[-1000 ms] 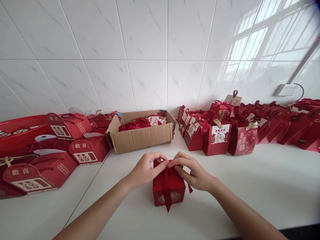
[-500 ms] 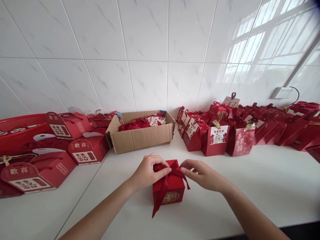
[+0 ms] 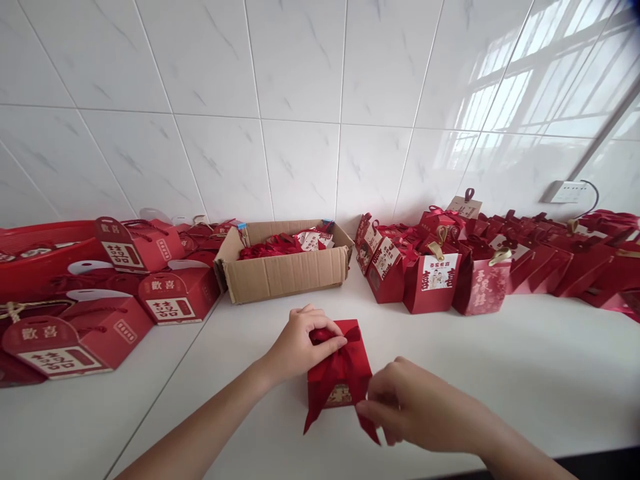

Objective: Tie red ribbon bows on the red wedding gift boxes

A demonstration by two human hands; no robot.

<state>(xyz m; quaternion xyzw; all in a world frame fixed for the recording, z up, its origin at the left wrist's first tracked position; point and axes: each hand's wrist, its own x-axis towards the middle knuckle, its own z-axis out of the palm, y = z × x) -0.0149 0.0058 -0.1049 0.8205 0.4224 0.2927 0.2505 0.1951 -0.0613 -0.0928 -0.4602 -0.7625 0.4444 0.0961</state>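
Observation:
A small red gift box [image 3: 347, 329] with a gold emblem on its front sits on the white counter. A dark red satin ribbon [image 3: 327, 387] is tied in a bow on its lid, and two tails hang down over the front. My left hand [image 3: 301, 343] is closed at the lid's left side, thumb and fingers pinching the bow by its knot. Low at the box's front right corner, my right hand [image 3: 415, 403] is closed on the right ribbon tail, its end showing below the fingertips. The left tail hangs free.
Behind the box stands an open cardboard carton [image 3: 285, 275] of red ribbons and tags. Red handled boxes [image 3: 177, 290] and a red basin [image 3: 50, 230] are on the left. Several upright red gift bags [image 3: 431, 283] line the back right, below a white power strip [image 3: 567, 192].
My right hand has moved down and toward me from beside the bow, drawing the right ribbon tail down over the box front. My left hand stays on the bow.

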